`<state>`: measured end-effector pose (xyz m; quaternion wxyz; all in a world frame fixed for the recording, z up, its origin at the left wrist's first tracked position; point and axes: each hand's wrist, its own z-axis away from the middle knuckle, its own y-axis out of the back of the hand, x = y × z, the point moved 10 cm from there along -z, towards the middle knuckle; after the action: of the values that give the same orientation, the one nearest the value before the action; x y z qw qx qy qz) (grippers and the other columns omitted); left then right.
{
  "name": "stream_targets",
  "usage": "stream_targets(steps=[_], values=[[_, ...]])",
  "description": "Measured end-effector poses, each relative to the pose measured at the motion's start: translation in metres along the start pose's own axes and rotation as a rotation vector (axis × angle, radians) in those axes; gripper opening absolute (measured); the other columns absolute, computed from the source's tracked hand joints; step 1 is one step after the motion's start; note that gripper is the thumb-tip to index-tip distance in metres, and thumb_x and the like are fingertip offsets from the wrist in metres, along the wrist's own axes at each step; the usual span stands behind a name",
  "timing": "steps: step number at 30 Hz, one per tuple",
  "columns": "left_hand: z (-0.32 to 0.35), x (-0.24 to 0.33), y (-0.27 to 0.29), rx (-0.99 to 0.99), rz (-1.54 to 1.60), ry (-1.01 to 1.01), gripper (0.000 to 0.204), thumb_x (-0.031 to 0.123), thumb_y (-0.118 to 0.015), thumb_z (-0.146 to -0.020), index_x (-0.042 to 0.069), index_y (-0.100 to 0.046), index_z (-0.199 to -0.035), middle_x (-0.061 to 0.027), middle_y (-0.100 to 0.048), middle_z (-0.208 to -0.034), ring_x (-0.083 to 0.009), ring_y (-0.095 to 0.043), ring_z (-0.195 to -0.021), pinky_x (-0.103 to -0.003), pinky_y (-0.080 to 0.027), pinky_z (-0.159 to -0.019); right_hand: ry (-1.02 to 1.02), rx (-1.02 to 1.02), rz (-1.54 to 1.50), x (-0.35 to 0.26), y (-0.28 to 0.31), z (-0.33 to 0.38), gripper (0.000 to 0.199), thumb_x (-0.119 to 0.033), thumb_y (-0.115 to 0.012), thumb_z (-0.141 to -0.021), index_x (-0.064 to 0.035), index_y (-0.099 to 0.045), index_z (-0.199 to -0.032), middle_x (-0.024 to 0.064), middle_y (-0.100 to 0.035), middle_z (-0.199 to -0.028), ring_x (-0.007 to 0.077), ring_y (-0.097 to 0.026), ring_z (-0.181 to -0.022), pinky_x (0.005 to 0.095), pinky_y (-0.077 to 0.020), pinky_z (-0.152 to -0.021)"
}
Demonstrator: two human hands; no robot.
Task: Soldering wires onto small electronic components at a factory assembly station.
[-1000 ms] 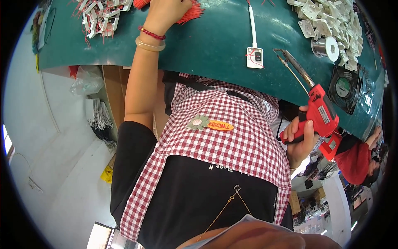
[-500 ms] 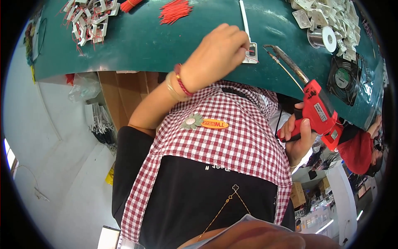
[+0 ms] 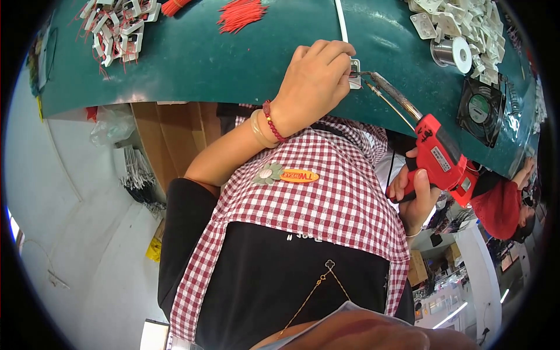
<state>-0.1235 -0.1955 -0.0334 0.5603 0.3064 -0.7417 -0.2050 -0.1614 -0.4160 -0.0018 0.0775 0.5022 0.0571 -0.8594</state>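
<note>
My right hand (image 3: 415, 189) grips the handle of a red soldering gun (image 3: 438, 153). Its tip (image 3: 365, 73) reaches the small black component in a small white plastic housing (image 3: 354, 83) at the front of the green table. Over the left side of that housing lies my left hand (image 3: 315, 81), fingers bent and pinched together. Whatever is between those fingertips is hidden by the hand. A narrow white strip (image 3: 342, 22) runs away from the housing toward the far edge of view.
White housings with red wires (image 3: 119, 32) are heaped far left, near red wire pieces (image 3: 241, 14). On the right are a solder spool (image 3: 453, 54), loose white plastic parts (image 3: 455, 23) and a black fan (image 3: 481, 111). A person in red (image 3: 496, 207) sits beyond.
The soldering gun has moved left, bringing its tip to the component in the housing. My left hand has turned and shifted slightly down over the housing's left side.
</note>
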Motion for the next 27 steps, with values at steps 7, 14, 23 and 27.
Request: stream_targets(steps=[7, 14, 23, 27], values=[[0.001, -0.009, 0.002, 0.023, 0.118, 0.038, 0.009, 0.003, -0.062, -0.074, 0.006, -0.054, -0.078, -0.0018, -0.062, -0.105, -0.0197, -0.058, -0.085, -0.033, -0.04, -0.076, -0.028, 0.043, 0.029, -0.003, -0.003, 0.002, 0.038, -0.027, -0.05, -0.092, 0.0057, -0.045, -0.11, 0.0058, -0.045, -0.059, 0.01, -0.041, -0.043, 0.0242, -0.039, -0.044], [0.0, -0.008, 0.0, 0.014, 0.108, 0.031, 0.008, 0.003, -0.061, -0.075, 0.005, -0.055, -0.079, -0.0023, -0.062, -0.105, -0.0201, -0.059, -0.085, -0.033, -0.04, -0.077, -0.037, 0.042, 0.031, -0.004, -0.004, 0.002, 0.035, -0.027, -0.049, -0.092, 0.0047, -0.045, -0.108, 0.0056, -0.044, -0.059, 0.0103, -0.041, -0.044, 0.0243, -0.0388, -0.044], [0.001, -0.008, 0.0, 0.016, 0.129, 0.019, 0.008, 0.004, -0.062, -0.074, 0.005, -0.055, -0.077, -0.0025, -0.062, -0.105, -0.0202, -0.059, -0.086, -0.033, -0.04, -0.078, -0.062, 0.062, 0.054, -0.007, -0.005, 0.005, 0.033, -0.026, -0.049, -0.092, 0.0041, -0.045, -0.106, 0.0063, -0.045, -0.06, 0.0109, -0.041, -0.043, 0.0248, -0.0388, -0.043], [0.001, -0.008, 0.0, 0.013, 0.136, 0.013, 0.007, 0.004, -0.062, -0.075, 0.005, -0.055, -0.078, -0.0026, -0.062, -0.105, -0.0202, -0.059, -0.087, -0.033, -0.04, -0.078, -0.05, 0.126, -0.003, -0.011, -0.005, 0.006, 0.031, -0.021, -0.053, -0.089, 0.0049, -0.05, -0.105, 0.0066, -0.048, -0.058, 0.0108, -0.043, -0.043, 0.0246, -0.041, -0.044]])
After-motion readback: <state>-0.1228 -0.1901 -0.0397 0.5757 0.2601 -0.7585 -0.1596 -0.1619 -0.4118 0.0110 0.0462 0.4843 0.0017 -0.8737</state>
